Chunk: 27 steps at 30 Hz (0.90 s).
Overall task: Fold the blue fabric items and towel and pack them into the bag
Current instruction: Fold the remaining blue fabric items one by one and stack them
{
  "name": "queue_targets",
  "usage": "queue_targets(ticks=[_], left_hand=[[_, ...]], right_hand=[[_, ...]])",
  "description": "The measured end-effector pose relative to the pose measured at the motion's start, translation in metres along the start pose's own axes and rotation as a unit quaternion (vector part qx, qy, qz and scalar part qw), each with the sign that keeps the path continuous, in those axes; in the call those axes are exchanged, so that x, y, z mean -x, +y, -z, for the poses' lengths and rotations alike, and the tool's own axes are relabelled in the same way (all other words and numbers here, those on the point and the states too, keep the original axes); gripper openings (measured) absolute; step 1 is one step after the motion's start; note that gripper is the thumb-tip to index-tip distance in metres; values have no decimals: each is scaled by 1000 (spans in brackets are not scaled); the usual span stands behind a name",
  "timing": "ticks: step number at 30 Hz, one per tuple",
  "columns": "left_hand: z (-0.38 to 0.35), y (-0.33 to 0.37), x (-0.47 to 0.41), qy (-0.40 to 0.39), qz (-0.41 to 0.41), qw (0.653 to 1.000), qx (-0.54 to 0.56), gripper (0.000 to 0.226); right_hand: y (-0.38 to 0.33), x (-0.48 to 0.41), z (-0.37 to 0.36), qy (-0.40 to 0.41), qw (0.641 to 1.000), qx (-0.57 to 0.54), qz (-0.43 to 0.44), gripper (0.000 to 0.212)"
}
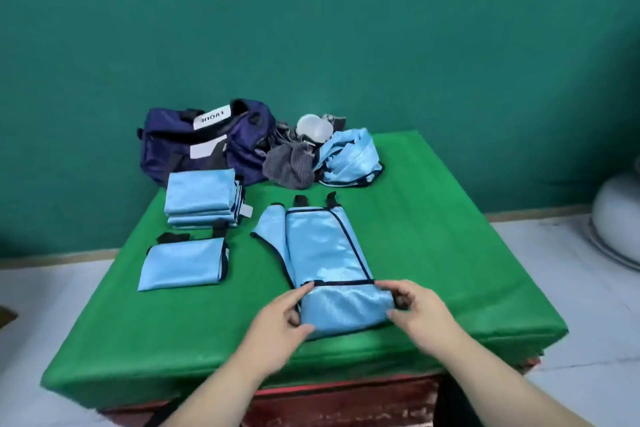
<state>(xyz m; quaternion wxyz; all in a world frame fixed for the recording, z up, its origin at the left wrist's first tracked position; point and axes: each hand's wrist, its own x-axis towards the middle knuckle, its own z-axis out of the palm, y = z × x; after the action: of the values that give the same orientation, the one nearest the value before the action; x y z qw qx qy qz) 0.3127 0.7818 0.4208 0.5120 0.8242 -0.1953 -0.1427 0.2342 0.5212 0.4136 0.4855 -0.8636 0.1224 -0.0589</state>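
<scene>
A long light-blue fabric item with dark trim lies lengthwise on the green table, its near end turned up in a fold. My left hand pinches the left corner of that fold; my right hand pinches the right corner. A stack of folded blue items sits at the left, with one more folded blue piece in front of it. A crumpled blue item lies at the back beside a grey striped towel. The navy bag stands open at the back left.
A clear plastic cup rests behind the towel at the back edge. A white rounded object sits on the floor to the right. The table's near edge drops off just below my wrists.
</scene>
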Motion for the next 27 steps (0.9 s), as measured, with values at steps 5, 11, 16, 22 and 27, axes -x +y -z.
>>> queue_targets(ticks=[5,11,16,22,27], left_hand=[[-14,-23,12,-13,81,996,21,65],[-15,-25,-4,55,89,994,-42,51],[-18,-25,0,40,80,985,-145,51],[-14,-24,2,44,52,994,-91,45],[-13,-29,4,35,30,985,-168,40]], right_hand=[[10,11,-15,9,1000,5,-9,32],[-7,-7,-16,20,997,67,34,35],[3,-9,-27,-46,986,157,13,47],[7,-11,-26,-10,989,139,42,52],[20,-13,-27,23,982,153,106,44]])
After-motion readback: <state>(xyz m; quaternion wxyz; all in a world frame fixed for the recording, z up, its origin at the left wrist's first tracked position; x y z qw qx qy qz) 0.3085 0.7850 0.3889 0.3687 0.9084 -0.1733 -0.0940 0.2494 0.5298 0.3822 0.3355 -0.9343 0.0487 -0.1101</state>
